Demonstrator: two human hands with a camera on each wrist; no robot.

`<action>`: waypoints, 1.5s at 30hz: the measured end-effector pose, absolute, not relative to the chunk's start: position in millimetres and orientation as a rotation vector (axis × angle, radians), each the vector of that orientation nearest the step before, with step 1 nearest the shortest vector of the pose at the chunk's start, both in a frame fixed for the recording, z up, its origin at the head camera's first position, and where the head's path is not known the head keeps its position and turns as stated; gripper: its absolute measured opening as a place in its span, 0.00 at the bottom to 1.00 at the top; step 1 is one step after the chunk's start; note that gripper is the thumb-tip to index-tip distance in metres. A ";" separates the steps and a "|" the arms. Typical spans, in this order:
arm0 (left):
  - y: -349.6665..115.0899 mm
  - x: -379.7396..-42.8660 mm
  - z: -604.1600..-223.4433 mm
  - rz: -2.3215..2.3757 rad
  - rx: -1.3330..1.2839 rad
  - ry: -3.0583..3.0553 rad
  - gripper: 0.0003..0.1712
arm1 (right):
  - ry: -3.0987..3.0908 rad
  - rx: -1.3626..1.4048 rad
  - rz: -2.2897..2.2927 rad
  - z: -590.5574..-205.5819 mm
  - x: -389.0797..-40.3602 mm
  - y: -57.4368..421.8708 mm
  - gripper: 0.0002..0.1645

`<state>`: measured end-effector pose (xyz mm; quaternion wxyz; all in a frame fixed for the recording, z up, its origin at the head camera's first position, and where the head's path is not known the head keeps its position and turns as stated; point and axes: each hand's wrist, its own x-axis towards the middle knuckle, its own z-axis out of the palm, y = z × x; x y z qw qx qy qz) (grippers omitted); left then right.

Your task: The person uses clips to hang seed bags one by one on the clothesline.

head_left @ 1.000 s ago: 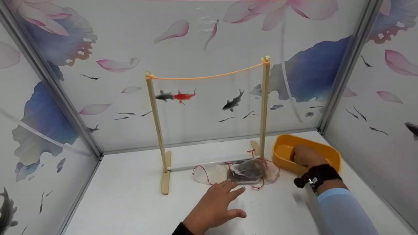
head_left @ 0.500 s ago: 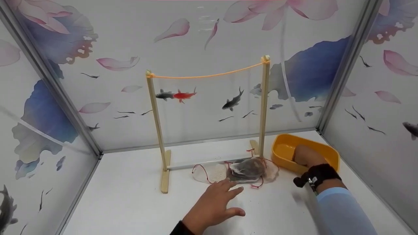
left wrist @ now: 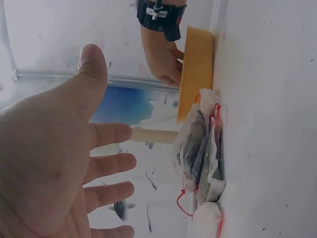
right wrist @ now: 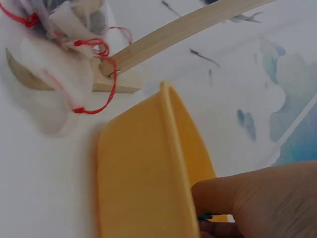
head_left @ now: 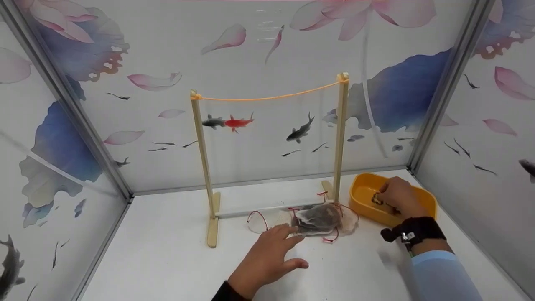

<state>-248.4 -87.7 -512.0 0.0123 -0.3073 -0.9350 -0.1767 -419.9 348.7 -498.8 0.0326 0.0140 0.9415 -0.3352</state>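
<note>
My right hand (head_left: 399, 194) is over the yellow plastic bin (head_left: 361, 207), its fingers pinching a small dark curved, hook-like piece (head_left: 377, 199). In the right wrist view, the bin's wall hides most of the fingertips. My left hand (head_left: 267, 257) hovers with spread fingers just in front of a pile of sheer drawstring bags (head_left: 319, 219). Its palm and straight fingers show bare in the left wrist view. The bags have red cords; some have dark contents and one looks pale.
Behind the bags stands a wooden frame (head_left: 340, 142), with an orange cord (head_left: 267, 99) strung between its two posts. A white rod (head_left: 250, 212) joins the posts low down. Printed panels (head_left: 259, 159) enclose the white table (head_left: 159, 251) at the back and sides.
The right hand has risen from deep in the bin, and a small dark curved piece now shows in its fingers. My left hand has shifted slightly left.
</note>
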 end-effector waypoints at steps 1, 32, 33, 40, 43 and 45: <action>-90.1 -249.0 -509.6 -0.556 -0.938 -2.901 0.43 | 2.911 0.035 -1.073 -495.8 -418.1 345.3 0.13; -151.7 -250.1 -469.2 -0.738 -0.742 -2.372 0.28 | 1.486 -0.963 -1.998 -482.1 -319.4 100.1 0.11; -152.1 -250.2 -468.8 -0.711 -0.734 -2.374 0.27 | 1.506 -0.933 -1.997 -481.0 -319.5 102.2 0.12; -153.5 -249.9 -469.4 -0.543 -0.685 -2.342 0.24 | 1.830 -0.872 -1.954 -473.6 -316.2 112.0 0.20; -152.7 -249.8 -468.9 -0.583 -0.714 -2.294 0.25 | 1.922 -0.868 -1.917 -472.5 -315.2 111.0 0.21; -151.8 -249.6 -468.2 -0.596 -0.746 -2.252 0.26 | 1.924 -0.836 -1.916 -472.7 -315.4 110.2 0.20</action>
